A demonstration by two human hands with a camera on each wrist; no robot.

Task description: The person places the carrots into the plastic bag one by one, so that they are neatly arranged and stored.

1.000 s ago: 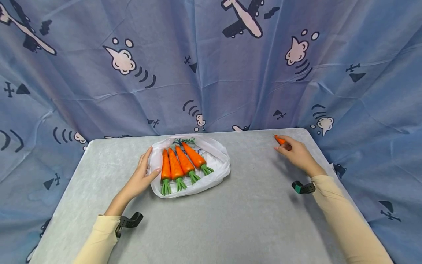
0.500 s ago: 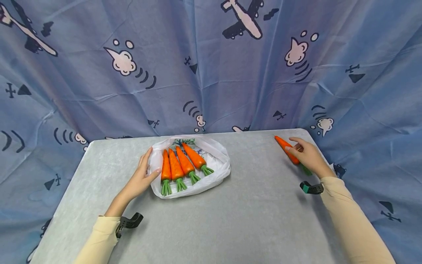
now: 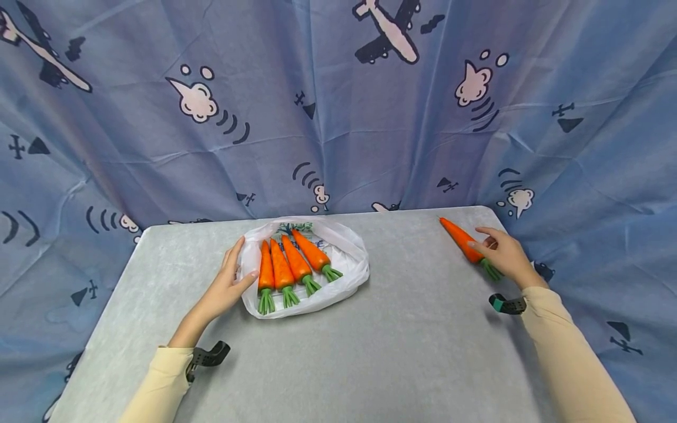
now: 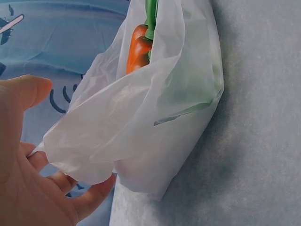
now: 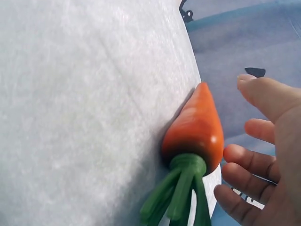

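Observation:
A white plastic bag (image 3: 351,264) lies with its mouth spread, and several orange carrots (image 3: 282,262) with green tops sit side by side in it. My left hand (image 3: 224,288) rests at the bag's left edge, thumb apart from the fingers. In the left wrist view the fingers (image 4: 96,195) touch the outside of the plastic, and the thumb stands clear of it. Another carrot (image 3: 459,238) lies on the table at the right, its tip toward the back. Beside its green end is my right hand (image 3: 505,255), fingers loosely bent and holding nothing.
The grey table (image 3: 370,352) ends at the back against a blue curtain (image 3: 338,117) printed with planes and clouds. The loose carrot lies near the table's right back corner. Each wrist carries a black camera mount (image 3: 210,353).
My right hand has let go of the loose carrot and drawn back to the right and nearer, uncovering the carrot's body and green top. The left hand and bag stay put.

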